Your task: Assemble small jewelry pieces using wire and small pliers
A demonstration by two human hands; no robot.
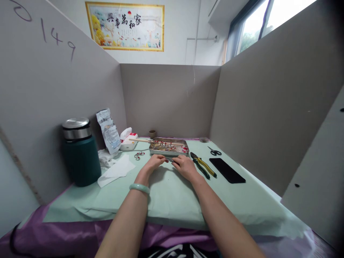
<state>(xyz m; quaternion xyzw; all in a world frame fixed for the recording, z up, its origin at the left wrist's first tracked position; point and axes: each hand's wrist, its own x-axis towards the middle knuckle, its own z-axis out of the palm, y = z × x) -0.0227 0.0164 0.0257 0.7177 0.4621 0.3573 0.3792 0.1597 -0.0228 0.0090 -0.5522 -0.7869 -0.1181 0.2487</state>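
Note:
In front of the metal tray (153, 152), my left hand (155, 163) is closed in a pinch; whatever lies between its fingertips is too small to make out. My right hand (186, 167) grips a thin metal tool (170, 159), which points left toward the left fingertips. The tool's kind is unclear, as the fingers hide part of it. Red, gold and clear small beads lie scattered in the tray. Several small beaded rings (139, 155) rest on the cloth to the left. Right of my right hand lie pliers (204, 166) with yellow and green handles.
A black phone (227, 170) and black scissors (215, 152) lie at the right. On the left stand a green flask (82, 157), a silvery pouch (109, 132), white paper (116, 171) and a tissue pack (129, 143). A brown cup (152, 134) stands behind the tray. Grey partitions (169, 100) enclose the table.

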